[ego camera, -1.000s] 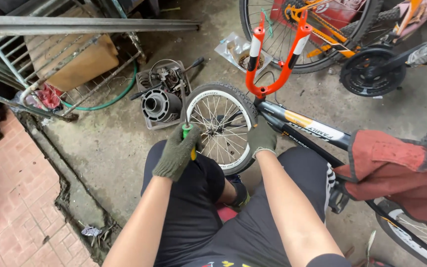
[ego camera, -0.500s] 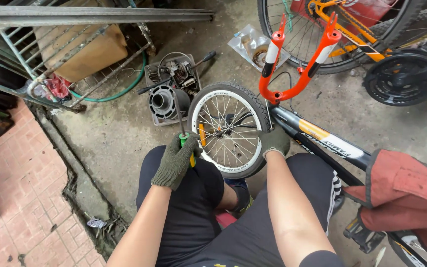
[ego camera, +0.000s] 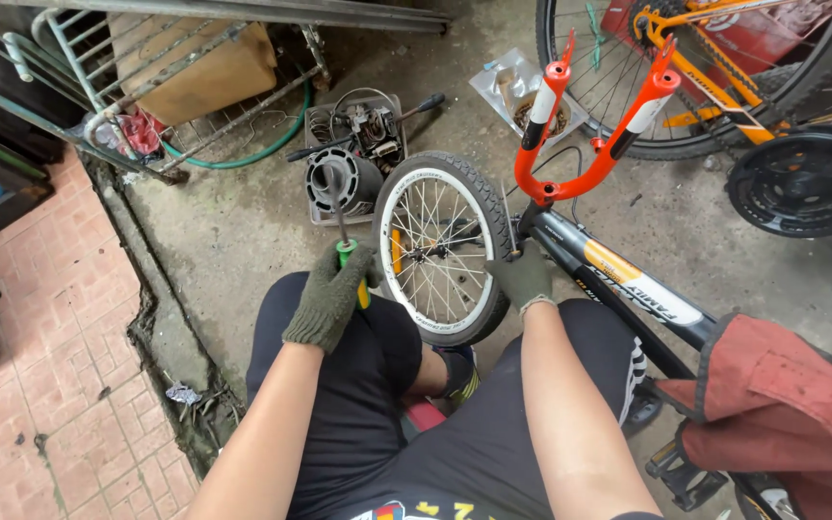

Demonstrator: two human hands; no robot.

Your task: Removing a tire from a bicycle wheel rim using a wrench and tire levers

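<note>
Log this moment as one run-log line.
left hand: gloved, grips green-handled screwdriver | right hand: gloved, on bike frame below orange fork | small wheel: upright between knees

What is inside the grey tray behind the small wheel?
The tray holds a round black motor-like part, tangled wires and metal pieces. Its floor and anything beneath these parts are covered.

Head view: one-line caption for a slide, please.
Gloved left hand grips a green-handled screwdriver; right hand steadies a small bicycle wheel beside an orange fork.
</note>
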